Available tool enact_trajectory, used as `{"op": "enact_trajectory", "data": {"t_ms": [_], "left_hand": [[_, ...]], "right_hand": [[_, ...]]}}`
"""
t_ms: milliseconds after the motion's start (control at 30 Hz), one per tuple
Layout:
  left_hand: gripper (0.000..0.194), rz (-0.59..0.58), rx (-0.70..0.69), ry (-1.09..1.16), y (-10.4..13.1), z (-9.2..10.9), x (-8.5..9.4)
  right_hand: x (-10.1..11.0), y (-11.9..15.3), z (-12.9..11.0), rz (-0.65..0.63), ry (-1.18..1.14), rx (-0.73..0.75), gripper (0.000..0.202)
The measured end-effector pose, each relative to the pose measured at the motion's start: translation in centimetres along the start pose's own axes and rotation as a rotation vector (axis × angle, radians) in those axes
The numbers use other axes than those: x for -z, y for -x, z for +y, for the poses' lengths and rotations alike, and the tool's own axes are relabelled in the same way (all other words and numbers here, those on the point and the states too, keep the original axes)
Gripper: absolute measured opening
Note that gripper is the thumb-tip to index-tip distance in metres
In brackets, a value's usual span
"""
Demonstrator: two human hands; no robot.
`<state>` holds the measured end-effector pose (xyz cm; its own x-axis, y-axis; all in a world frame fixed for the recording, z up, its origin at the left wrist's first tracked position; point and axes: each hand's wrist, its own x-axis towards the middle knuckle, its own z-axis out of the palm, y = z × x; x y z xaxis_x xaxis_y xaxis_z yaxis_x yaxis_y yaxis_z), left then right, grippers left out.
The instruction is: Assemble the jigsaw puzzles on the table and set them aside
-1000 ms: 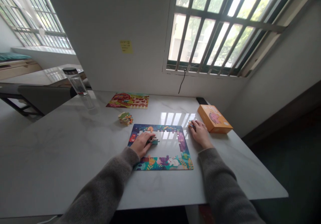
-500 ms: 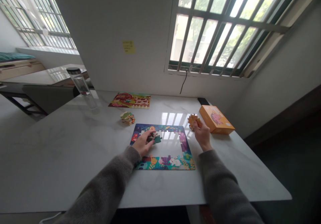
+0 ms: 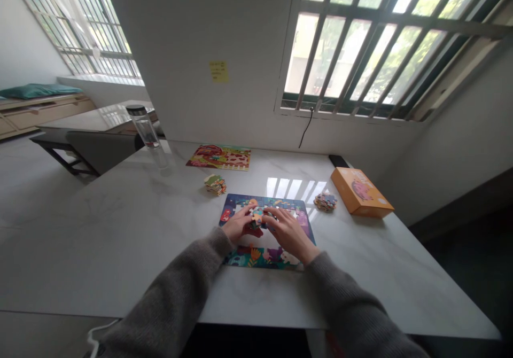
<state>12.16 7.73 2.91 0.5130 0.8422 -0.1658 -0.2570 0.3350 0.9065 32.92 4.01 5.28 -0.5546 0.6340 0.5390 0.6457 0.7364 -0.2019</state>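
Observation:
My left hand [image 3: 242, 223] and my right hand [image 3: 289, 232] meet over the middle of a jigsaw puzzle [image 3: 256, 257], whose colourful border surrounds a white centre. Between them is a small bunch of puzzle pieces [image 3: 257, 218], with teal, orange and pale patches. The left fingers are closed around the bunch from its left side. From the right, the right thumb and fingers grip the same pieces. Part of the puzzle's top and right border is hidden behind my hands.
One stack of puzzle pieces [image 3: 325, 202] lies right of the puzzle, another piece stack [image 3: 215, 184] to its upper left. Behind are a farm-picture puzzle [image 3: 219, 157] and a glass bottle [image 3: 145, 128]. An orange box [image 3: 362, 191] and a black object [image 3: 339, 161] stand at the right.
My right hand has left the right-hand stack and moved left to meet my left hand. Both now hold the pieces above the puzzle. The view has shifted slightly.

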Motion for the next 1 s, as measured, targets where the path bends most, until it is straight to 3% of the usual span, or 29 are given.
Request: {"op": "enact_trajectory", "data": {"t_ms": [100, 167, 300, 433, 533, 633, 700, 800, 900, 1000], "left_hand": [[0.056, -0.023, -0.011, 0.03, 0.0, 0.1, 0.0], [0.053, -0.022, -0.083, -0.064, 0.2, 0.2, 0.0], [0.053, -0.003, -0.365, -0.45, 0.7, 0.4, -0.1], [0.046, -0.008, -0.575, -0.812, 1.1, 0.7, 0.0], [0.044, -0.025, -0.611, -0.986, 1.1, 0.7, 0.2], [0.039, -0.061, -0.597, -1.125, 1.1, 0.4, 0.5], [0.037, -0.082, -0.604, -1.168, 1.0, 0.1, 0.6], [0.036, -0.081, -0.627, -1.163, 0.8, -0.3, 0.6], [0.035, -0.08, -0.631, -1.178, 0.7, -0.5, 0.7], [0.035, -0.088, -0.634, -1.19, 0.6, -0.5, 0.9]], "right_hand": [[0.3, 0.0, -0.5, -0.029, -0.068, -0.004, 0.037], [0.5, 0.1, -0.9, -0.025, -0.148, -0.008, 0.04], [0.0, 0.3, -1.1, 0.04, -0.277, -0.056, 0.04], [-0.9, 0.7, 0.3, 0.154, -0.269, -0.15, 0.04], [-0.3, 1.1, 2.7, 0.134, -0.184, -0.199, 0.033], [1.7, 2.4, 6.8, 0.189, 0.004, -0.311, 0.026], [3.2, 3.8, 10.2, 0.245, 0.171, -0.434, 0.032], [4.5, 6.3, 14.5, 0.219, 0.324, -0.599, 0.049], [4.7, 8.2, 16.7, 0.131, 0.321, -0.69, 0.058], [4.7, 9.0, 17.1, 0.085, 0.252, -0.682, 0.049]]}}
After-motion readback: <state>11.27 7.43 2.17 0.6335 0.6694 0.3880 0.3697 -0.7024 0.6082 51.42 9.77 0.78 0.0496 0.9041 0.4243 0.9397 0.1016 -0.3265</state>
